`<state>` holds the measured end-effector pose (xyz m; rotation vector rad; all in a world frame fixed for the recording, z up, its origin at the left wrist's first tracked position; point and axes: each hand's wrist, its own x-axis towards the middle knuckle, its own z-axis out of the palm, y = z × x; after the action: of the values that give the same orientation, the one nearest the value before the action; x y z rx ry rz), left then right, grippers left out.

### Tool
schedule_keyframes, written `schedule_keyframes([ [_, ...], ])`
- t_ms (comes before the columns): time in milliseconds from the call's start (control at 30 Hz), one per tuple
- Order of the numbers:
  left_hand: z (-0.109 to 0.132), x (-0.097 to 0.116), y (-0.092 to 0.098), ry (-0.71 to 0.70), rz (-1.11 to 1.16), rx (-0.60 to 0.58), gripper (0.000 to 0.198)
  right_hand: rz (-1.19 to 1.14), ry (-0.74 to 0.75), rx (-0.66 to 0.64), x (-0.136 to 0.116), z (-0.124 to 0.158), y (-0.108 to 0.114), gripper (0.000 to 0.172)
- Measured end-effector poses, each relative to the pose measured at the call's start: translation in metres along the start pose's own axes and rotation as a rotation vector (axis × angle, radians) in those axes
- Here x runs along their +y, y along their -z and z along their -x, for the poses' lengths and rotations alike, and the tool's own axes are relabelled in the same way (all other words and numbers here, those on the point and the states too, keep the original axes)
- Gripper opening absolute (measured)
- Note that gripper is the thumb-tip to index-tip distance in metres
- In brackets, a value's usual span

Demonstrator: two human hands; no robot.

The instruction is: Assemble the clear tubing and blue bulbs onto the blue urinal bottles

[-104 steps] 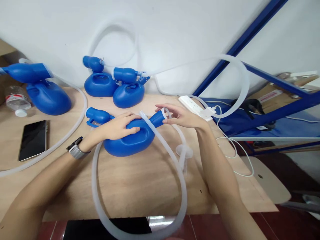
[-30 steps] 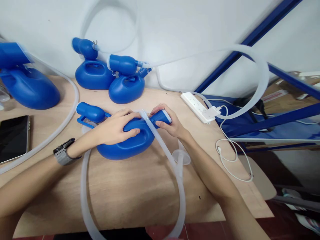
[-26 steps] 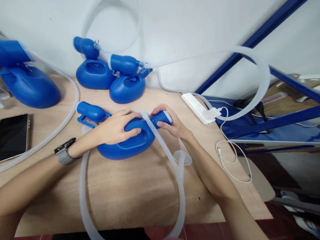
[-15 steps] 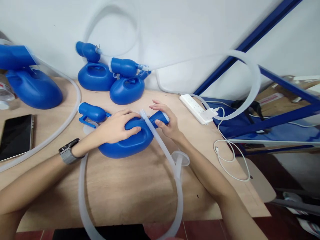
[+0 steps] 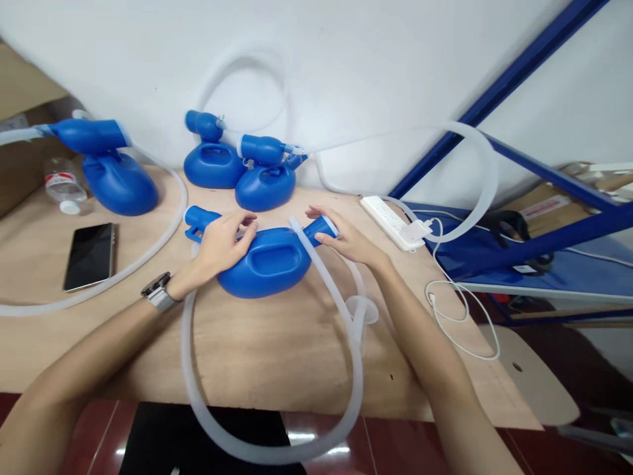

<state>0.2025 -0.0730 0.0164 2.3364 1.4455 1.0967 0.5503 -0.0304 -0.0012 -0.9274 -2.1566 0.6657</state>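
A blue plastic urinal bottle (image 5: 267,285) with a moulded handle lies on the wooden table (image 5: 277,369) in front of me. My right hand (image 5: 341,236) is around its neck (image 5: 321,231), thumb on the near side and fingers beyond. At the bottle's left end is my left hand (image 5: 228,241), fingers curved and thumb apart, with nothing visible between them. Partly hidden behind it is a loose blue spout piece (image 5: 198,216). A translucent hose (image 5: 359,376) loops toward me, one end leaning over the bottle near the neck. A clear flanged piece (image 5: 363,310) lies near my right forearm.
Several blue bottles with hoses, including one bottle (image 5: 267,188), stand along the wall. A phone (image 5: 90,256) and a clear drink bottle (image 5: 64,185) are at left. A power strip (image 5: 390,221) with white cable and a blue metal frame (image 5: 494,99) are at right.
My left hand has slid left, off the top of the bottle by the handle to its left end. My right hand stays at the neck. The view has shifted left.
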Motion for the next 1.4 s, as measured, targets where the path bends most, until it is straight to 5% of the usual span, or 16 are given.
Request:
schedule_keyframes([
  [200,0.027,-0.083,0.040,-0.024,-0.176,-0.270,0.035,0.135,-0.120,-0.063,-0.013,0.005,0.022,0.086],
  [333,0.046,-0.115,0.045,-0.096,-0.178,-0.361,0.049,0.242,-0.104,-0.064,-0.014,0.004,0.024,0.083],
  [467,0.058,-0.114,0.038,-0.152,-0.152,-0.360,0.058,0.373,-0.052,-0.059,-0.037,0.010,0.031,0.083],
  [600,0.064,-0.106,0.032,-0.168,-0.083,-0.379,0.055,0.384,0.074,-0.035,-0.087,0.019,0.029,0.069],
  [800,0.059,-0.110,0.030,-0.189,-0.010,-0.373,0.041,0.370,0.236,-0.142,-0.135,-0.017,-0.025,0.045],
  [1000,0.062,-0.117,0.024,-0.198,-0.054,-0.391,0.038,0.605,0.050,-0.309,-0.141,-0.116,-0.117,0.051],
  [1133,0.068,-0.116,0.020,-0.231,-0.012,-0.374,0.043,0.582,-0.142,-0.528,-0.132,-0.163,-0.159,0.078],
  [1267,0.069,-0.113,0.024,-0.228,0.093,-0.323,0.050,0.396,-0.206,-0.604,-0.121,-0.176,-0.159,0.077],
  [1400,0.066,-0.101,0.031,-0.224,0.116,-0.162,0.057,0.190,-0.300,-0.496,-0.118,-0.174,-0.140,0.076],
])
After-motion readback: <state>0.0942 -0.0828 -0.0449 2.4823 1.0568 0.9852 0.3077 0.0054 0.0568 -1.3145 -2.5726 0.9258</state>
